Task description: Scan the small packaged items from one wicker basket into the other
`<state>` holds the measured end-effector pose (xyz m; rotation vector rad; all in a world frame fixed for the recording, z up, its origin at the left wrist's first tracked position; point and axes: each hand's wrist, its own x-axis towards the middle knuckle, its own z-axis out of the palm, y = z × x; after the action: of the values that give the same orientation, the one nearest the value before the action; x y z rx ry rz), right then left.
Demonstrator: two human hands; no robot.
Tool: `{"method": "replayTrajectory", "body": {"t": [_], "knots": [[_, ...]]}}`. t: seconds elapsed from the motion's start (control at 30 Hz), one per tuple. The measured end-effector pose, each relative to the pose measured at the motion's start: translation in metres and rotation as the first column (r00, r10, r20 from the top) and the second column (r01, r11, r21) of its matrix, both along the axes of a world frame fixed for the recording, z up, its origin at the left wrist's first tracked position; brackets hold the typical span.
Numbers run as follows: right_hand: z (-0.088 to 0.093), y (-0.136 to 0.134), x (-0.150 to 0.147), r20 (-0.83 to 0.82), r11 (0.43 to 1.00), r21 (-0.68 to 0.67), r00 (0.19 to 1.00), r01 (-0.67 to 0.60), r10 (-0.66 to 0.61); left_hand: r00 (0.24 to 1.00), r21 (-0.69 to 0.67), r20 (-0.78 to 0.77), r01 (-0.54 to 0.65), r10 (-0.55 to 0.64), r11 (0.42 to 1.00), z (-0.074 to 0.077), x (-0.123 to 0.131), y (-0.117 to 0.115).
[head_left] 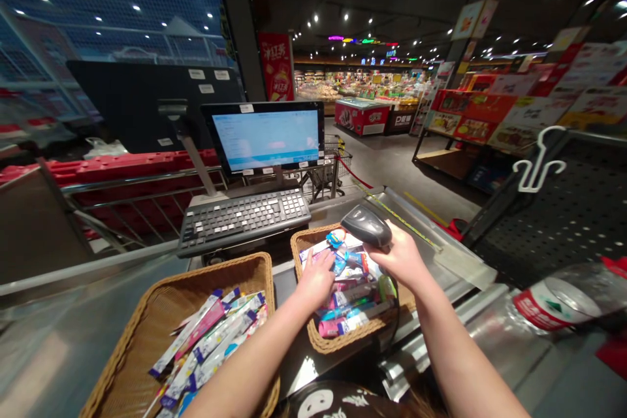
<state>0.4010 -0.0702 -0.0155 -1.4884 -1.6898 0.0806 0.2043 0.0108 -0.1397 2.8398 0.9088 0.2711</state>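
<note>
My right hand (399,258) grips a barcode scanner (366,225) above the wicker basket (313,238); my left hand (316,279) lies open on the packets (350,294) inside.

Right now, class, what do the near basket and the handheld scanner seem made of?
The near basket looks like woven wicker or rattan, matt, with visible interlaced strands. The barcode scanner in the right hand looks like dark moulded plastic, smooth with a soft sheen.

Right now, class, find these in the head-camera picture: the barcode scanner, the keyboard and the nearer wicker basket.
barcode scanner (366,225): head view, on its dark top shell.
keyboard (243,221): head view, on its keys.
nearer wicker basket (210,272): head view, on its far rim.
</note>
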Motion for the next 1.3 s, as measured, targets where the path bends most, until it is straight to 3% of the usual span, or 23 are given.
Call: {"method": "replayTrajectory", "body": {"t": [0.3, 0.67, 0.9, 1.07, 1.3], "knots": [[-0.001, 0.001, 0.003, 0.024, 1.000, -0.006, 0.999, 0.027, -0.027, 0.999, -0.189, 0.049, 0.015, -0.005, 0.982, 0.012, -0.009, 0.018], [0.000, -0.003, 0.002, 0.017, 0.998, -0.004, 0.998, 0.062, -0.062, 0.986, -0.179, 0.019, 0.165, -0.164, 0.970, 0.011, -0.014, 0.010], [0.001, -0.006, 0.005, 0.053, 0.999, 0.021, 0.997, 0.048, -0.049, 0.999, -0.140, 0.049, -0.013, 0.020, 0.990, 0.008, -0.016, -0.001], [0.001, -0.008, 0.004, 0.047, 0.999, 0.021, 0.998, 0.047, -0.048, 0.993, -0.140, 0.085, -0.070, 0.082, 0.988, 0.009, -0.023, 0.002], [0.004, -0.010, -0.001, 0.054, 0.999, 0.017, 0.997, 0.046, -0.046, 0.965, -0.127, 0.147, -0.197, 0.215, 0.972, 0.028, -0.043, 0.016]]}}
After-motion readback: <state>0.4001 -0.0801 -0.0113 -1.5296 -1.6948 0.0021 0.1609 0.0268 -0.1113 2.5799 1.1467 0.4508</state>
